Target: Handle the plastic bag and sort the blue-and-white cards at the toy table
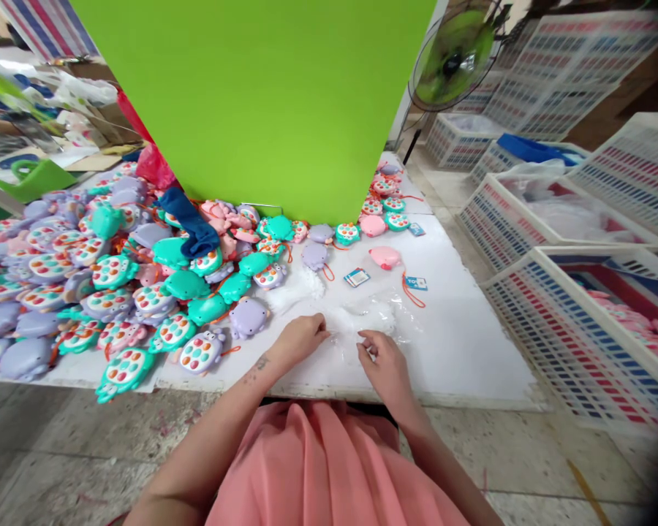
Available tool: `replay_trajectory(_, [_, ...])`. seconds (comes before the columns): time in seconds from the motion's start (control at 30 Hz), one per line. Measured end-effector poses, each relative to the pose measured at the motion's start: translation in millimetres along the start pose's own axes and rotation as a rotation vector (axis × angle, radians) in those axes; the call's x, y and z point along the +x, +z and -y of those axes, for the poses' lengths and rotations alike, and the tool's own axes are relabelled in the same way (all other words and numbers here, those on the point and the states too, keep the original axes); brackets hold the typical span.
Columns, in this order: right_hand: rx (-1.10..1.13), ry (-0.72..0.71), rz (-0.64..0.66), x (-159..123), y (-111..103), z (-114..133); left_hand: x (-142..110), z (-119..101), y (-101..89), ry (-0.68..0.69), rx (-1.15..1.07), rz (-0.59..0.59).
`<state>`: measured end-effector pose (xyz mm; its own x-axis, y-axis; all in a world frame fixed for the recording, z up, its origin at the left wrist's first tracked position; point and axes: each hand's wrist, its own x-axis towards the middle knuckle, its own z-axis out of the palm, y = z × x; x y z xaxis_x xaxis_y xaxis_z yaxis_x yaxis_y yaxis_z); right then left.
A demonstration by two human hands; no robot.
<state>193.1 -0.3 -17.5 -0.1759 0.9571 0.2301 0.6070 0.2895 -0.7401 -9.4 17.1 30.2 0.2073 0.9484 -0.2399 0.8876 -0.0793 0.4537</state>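
My left hand (pixel 305 337) is closed, its fingertips pinched at the near left edge of a clear plastic bag (pixel 381 315) lying flat on the table. Across a small gap, my right hand (pixel 384 363) is curled beside the bag's near edge, thumb and forefinger apart with nothing visible between them. Beyond the bag lie a small stack of printed cards (pixel 356 277), a pink animal-shaped toy (pixel 384 256) and a blue tag (pixel 416 283) with an orange cord. A lilac toy (pixel 249 317) is close to my left wrist.
Lilac, green and pink toys with coloured round buttons form a large pile (pixel 110 270) on the left. A dark blue cloth (pixel 189 219) rests on it. A green panel (pixel 263 102) stands behind. White crates (pixel 581 329) and a fan (pixel 452 62) are at right.
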Motion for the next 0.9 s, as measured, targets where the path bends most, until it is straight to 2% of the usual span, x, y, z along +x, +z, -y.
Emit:
replay_trajectory(0.13, [-0.031,-0.001,0.009,0,0,-2,3,-11,15.6,-0.008,0.123,-0.027])
replay_trajectory(0.23, [-0.109,-0.048,0.04,-1,0,-4,2,-11,23.6,-0.036,0.157,-0.013])
replay_trajectory(0.4, [-0.195,-0.095,0.099,-6,-2,-3,-7,-4,23.0,-0.044,0.222,-0.038])
replay_trajectory(0.47, [-0.179,-0.105,0.049,-6,-5,-3,-11,-4,22.7,-0.009,0.256,-0.104])
replay_trajectory(0.53, [-0.175,-0.124,-0.057,-2,-12,-8,-11,-5,25.8,0.038,0.295,-0.188])
replay_trajectory(0.63, [-0.234,-0.106,-0.226,14,-24,-31,-2,-7,37.0,0.145,0.363,-0.293])
replay_trajectory(0.7, [-0.288,-0.071,-0.269,26,-29,-55,8,-8,46.0,0.214,0.399,-0.31])
replay_trajectory(0.8, [-0.308,0.005,-0.209,40,-31,-87,24,-9,56.7,0.262,0.434,-0.285])
replay_trajectory(0.9, [-0.28,0.051,-0.113,40,-26,-99,32,-15,61.9,0.205,0.428,-0.28])
